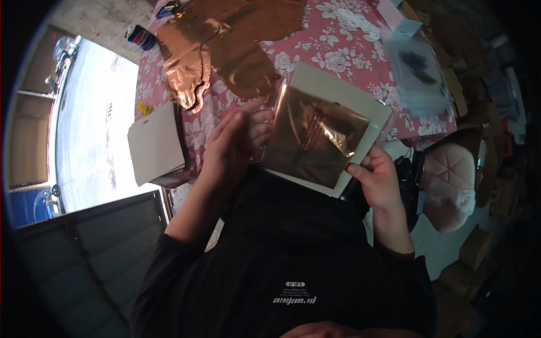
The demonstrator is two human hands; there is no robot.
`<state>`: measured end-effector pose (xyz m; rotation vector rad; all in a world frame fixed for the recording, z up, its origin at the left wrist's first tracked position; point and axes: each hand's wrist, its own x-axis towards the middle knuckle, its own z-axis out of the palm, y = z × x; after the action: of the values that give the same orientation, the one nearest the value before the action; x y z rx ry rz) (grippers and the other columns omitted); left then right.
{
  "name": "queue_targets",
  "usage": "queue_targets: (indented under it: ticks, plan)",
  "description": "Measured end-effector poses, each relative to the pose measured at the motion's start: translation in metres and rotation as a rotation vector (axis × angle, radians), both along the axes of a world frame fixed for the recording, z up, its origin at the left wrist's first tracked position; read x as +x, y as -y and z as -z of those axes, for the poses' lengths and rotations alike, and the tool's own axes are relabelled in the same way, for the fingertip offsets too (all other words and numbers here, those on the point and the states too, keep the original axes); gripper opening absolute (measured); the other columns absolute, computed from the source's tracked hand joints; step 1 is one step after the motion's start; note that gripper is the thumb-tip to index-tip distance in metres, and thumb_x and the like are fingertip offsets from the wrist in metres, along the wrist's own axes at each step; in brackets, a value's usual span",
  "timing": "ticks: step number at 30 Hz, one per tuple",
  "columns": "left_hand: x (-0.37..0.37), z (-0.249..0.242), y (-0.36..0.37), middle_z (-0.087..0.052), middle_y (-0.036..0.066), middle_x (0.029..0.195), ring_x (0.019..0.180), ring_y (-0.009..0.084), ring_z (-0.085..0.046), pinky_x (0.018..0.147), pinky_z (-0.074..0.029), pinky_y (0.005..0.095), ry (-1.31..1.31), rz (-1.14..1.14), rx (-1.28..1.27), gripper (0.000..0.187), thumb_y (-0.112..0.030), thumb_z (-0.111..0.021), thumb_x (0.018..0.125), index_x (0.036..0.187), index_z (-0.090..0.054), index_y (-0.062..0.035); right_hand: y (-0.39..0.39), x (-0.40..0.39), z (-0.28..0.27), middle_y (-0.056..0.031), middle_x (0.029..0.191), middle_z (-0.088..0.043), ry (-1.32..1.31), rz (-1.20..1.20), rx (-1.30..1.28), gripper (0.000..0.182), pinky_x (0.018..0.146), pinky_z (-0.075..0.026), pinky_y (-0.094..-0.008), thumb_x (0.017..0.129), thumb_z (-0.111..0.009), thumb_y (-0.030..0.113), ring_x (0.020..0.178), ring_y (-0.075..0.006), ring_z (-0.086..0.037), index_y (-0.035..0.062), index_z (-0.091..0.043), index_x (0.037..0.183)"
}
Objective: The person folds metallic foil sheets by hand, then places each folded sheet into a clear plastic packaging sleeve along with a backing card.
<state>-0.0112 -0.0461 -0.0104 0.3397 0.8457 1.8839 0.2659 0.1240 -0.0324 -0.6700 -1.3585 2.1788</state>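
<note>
A person in a black top holds a square cardboard sheet (360,104) faced with a shiny bronze foil square (313,141), tilted above the near edge of the worktop (315,34), which is covered in a pink floral cloth; the right hand (378,179) pinches the card's lower corner between thumb and fingers, closed on it; the left hand (234,145) lies flat and open-fingered along the card's left edge, fingertips touching the foil where a clear film (280,93) lifts away at the upper left corner; whether those fingers grip the film cannot be told.

Behind the card, toward the far edge of the worktop, crumpled copper-coloured foil balloons (225,39) lie spread in a heap; a roll of dark tape (140,37) sits at the far left corner, and a small yellow piece (145,108) rests near the left edge; a plain cardboard piece (155,143) hangs over the left near corner, just beside the left hand; at the right edge lies a clear plastic bag (420,73) with dark contents, and a white box (397,16) stands at the far right corner.

A pink padded chair (453,186) stands below the worktop's right side, near the right hand.
</note>
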Motion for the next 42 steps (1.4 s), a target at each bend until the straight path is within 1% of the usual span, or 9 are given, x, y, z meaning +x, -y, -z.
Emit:
queue_targets:
  ticks: [3,6,9,13,15,21,24,34,42]
  plan:
    - [-0.006,0.001,0.001,-0.073,0.0,0.117,0.1,0.0078,-0.067,0.077,-0.052,0.0237,-0.225,0.195,-0.253,0.032,-0.022,-0.064,0.11,0.138,-0.07,-0.0053,-0.007,0.019,0.015,-0.0045,0.11,-0.075,0.035,-0.132,-0.149,0.024,0.094,-0.055,-0.0304,0.104,-0.069,0.008,0.1,-0.0128,-0.07,-0.0005,-0.07,0.127]
    - [0.013,-0.011,-0.001,-0.073,-0.001,0.116,0.097,0.0057,-0.067,0.077,-0.052,0.0222,-0.445,0.095,-0.451,0.029,-0.02,-0.064,0.11,0.136,-0.071,-0.0071,-0.002,0.016,0.009,-0.0053,0.103,-0.076,0.043,-0.038,-0.121,0.017,0.086,-0.058,-0.0301,0.105,-0.071,0.01,0.093,-0.0133,-0.072,0.0002,-0.073,0.119]
    - [0.017,-0.003,0.001,-0.075,0.0,0.112,0.096,0.0048,-0.068,0.081,-0.053,0.0225,-0.35,0.081,-0.35,0.025,-0.018,-0.066,0.109,0.13,-0.072,-0.0053,-0.002,0.02,0.016,-0.0055,0.095,-0.077,0.121,-0.047,-0.027,0.016,0.075,-0.06,-0.0289,0.104,-0.073,0.013,0.083,-0.0143,-0.073,0.001,-0.074,0.114]
    - [0.023,0.003,-0.003,-0.075,-0.001,0.106,0.094,0.0036,-0.067,0.079,-0.053,0.0213,-0.311,-0.015,-0.312,0.019,-0.016,-0.067,0.109,0.123,-0.073,-0.0045,0.004,0.012,0.01,-0.008,0.091,-0.079,0.113,-0.037,-0.035,0.015,0.073,-0.062,-0.0293,0.108,-0.066,0.009,0.077,-0.0161,-0.074,-0.0017,-0.075,0.114]
    - [0.019,-0.003,0.0,-0.075,-0.001,0.104,0.093,0.0031,-0.066,0.079,-0.052,0.0214,-0.257,0.009,-0.3,0.018,-0.016,-0.067,0.109,0.121,-0.073,-0.0045,0.003,0.01,0.002,-0.0061,0.094,-0.078,0.181,-0.031,-0.002,0.014,0.068,-0.06,-0.0282,0.104,-0.073,0.016,0.078,-0.0136,-0.073,0.0016,-0.075,0.107]
    - [0.02,0.003,0.0,-0.073,-0.002,0.102,0.088,0.0021,-0.063,0.076,-0.049,0.0205,-0.288,0.008,-0.309,0.015,-0.016,-0.067,0.109,0.117,-0.072,-0.0039,0.001,0.013,0.011,-0.0044,0.097,-0.077,0.184,0.04,0.157,0.016,0.068,-0.054,-0.023,0.107,-0.07,0.018,0.08,-0.0102,-0.071,0.003,-0.076,0.106]
    - [0.025,0.006,-0.004,-0.073,-0.002,0.102,0.084,0.0018,-0.061,0.072,-0.047,0.0204,-0.275,-0.017,-0.255,0.016,-0.017,-0.067,0.109,0.116,-0.073,-0.0036,0.006,0.009,0.01,-0.0034,0.097,-0.077,0.158,0.068,0.092,0.016,0.069,-0.053,-0.0218,0.107,-0.071,0.018,0.08,-0.009,-0.07,0.0033,-0.076,0.104]
    - [0.013,0.009,0.002,-0.068,-0.004,0.089,0.072,0.0012,-0.056,0.059,-0.041,0.0181,-0.101,-0.013,-0.338,0.014,-0.015,-0.068,0.108,0.109,-0.075,-0.0028,0.007,0.012,-0.01,-0.005,0.095,-0.078,0.19,0.021,0.053,0.018,0.072,-0.059,-0.0259,0.106,-0.072,0.018,0.082,-0.0113,-0.074,0.0002,-0.077,0.106]
    - [0.011,0.009,-0.007,-0.07,-0.002,0.091,0.076,0.0042,-0.06,0.064,-0.046,0.0209,-0.231,-0.034,-0.193,0.012,-0.014,-0.072,0.106,0.106,-0.075,-0.0019,0.012,0.004,-0.025,-0.0028,0.089,-0.076,0.156,-0.028,0.191,0.016,0.074,-0.054,-0.0234,0.107,-0.071,0.013,0.078,-0.0081,-0.068,-0.0007,-0.076,0.103]
